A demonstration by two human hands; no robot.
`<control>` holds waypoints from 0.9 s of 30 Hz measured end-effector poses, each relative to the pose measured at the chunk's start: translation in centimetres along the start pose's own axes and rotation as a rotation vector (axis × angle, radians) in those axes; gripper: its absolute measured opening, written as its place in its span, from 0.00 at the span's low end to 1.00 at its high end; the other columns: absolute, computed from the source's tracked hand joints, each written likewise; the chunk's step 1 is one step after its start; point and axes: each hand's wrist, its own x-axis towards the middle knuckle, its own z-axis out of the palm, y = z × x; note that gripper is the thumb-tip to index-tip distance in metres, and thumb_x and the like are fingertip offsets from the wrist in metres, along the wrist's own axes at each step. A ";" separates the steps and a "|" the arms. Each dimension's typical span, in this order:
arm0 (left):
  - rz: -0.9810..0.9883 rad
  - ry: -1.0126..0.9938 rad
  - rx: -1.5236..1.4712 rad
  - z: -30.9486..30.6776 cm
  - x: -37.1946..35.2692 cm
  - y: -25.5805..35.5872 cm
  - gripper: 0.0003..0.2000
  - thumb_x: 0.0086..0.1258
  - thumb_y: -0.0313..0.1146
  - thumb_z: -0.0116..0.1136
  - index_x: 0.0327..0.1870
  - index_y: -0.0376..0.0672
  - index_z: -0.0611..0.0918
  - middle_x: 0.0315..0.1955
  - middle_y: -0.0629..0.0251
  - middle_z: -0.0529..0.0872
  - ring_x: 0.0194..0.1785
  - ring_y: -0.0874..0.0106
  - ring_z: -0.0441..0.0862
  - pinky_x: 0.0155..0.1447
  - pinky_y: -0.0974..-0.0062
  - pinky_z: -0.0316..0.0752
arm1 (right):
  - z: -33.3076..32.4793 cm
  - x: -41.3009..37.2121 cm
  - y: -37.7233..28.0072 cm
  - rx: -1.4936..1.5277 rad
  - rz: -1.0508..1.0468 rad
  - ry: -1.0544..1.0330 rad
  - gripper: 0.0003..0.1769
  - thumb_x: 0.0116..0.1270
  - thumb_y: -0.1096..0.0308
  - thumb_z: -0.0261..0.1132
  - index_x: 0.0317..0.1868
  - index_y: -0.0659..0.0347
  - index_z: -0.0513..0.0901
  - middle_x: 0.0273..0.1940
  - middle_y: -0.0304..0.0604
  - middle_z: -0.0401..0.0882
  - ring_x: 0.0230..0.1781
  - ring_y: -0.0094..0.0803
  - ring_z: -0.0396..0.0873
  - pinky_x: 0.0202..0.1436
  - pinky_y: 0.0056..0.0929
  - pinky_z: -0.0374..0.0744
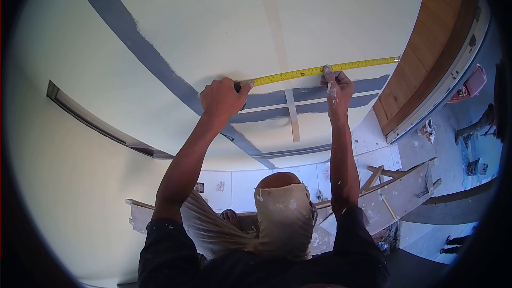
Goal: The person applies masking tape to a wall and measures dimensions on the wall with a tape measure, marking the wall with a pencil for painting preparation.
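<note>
A yellow tape measure (288, 76) stretches across the pale wall (213, 16), its far end at the edge of the wooden door frame (413, 48). My left hand (221, 97) is closed round its dark case, which mostly hides behind the fingers. Further right, my right hand (337, 88) pinches the blade between thumb and fingers; white paint specks the thumb. Below the blade, grey painted bands (261, 100) run along the wall with a pale line between them. A tan vertical strip (293, 117) crosses these bands.
Under me is a paint-spattered plank (394, 194) with a wooden brace (372, 178). White tiles (245, 181) cover the floor. A recessed slot (96, 122) lies in the wall at left. On the right floor stand a bucket (477, 167) and a pink container (476, 79); a person's feet (453, 245) show lower right.
</note>
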 end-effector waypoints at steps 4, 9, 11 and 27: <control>0.006 0.019 0.005 0.3 0.0 -0.2 0.27 0.67 0.62 0.51 0.26 0.45 0.85 0.10 0.72 0.80 0.23 0.72 0.85 0.34 0.70 0.79 | 0.2 0.0 -0.2 -0.007 0.018 0.021 0.17 0.67 0.59 0.68 0.31 0.68 0.83 0.25 0.37 0.78 0.25 0.20 0.71 0.34 0.21 0.72; -0.006 -0.001 -0.013 0.0 -0.1 0.0 0.27 0.67 0.62 0.51 0.27 0.45 0.85 0.11 0.71 0.81 0.24 0.71 0.85 0.35 0.69 0.79 | -0.3 0.2 0.2 -0.013 0.023 0.028 0.17 0.67 0.60 0.67 0.30 0.67 0.83 0.24 0.37 0.77 0.25 0.19 0.71 0.34 0.20 0.72; -0.006 -0.007 -0.020 0.0 -0.1 0.0 0.27 0.67 0.63 0.51 0.27 0.45 0.86 0.11 0.71 0.81 0.25 0.70 0.85 0.35 0.69 0.79 | -0.5 0.2 0.1 -0.020 0.022 0.025 0.17 0.67 0.59 0.67 0.29 0.67 0.82 0.23 0.37 0.77 0.25 0.20 0.71 0.34 0.20 0.72; -0.014 -0.031 -0.049 0.1 0.0 -0.1 0.27 0.66 0.62 0.52 0.25 0.45 0.85 0.11 0.71 0.81 0.25 0.70 0.85 0.34 0.70 0.79 | -1.8 0.8 -0.1 0.042 0.023 0.058 0.18 0.69 0.58 0.65 0.31 0.67 0.83 0.24 0.36 0.76 0.25 0.19 0.70 0.36 0.23 0.74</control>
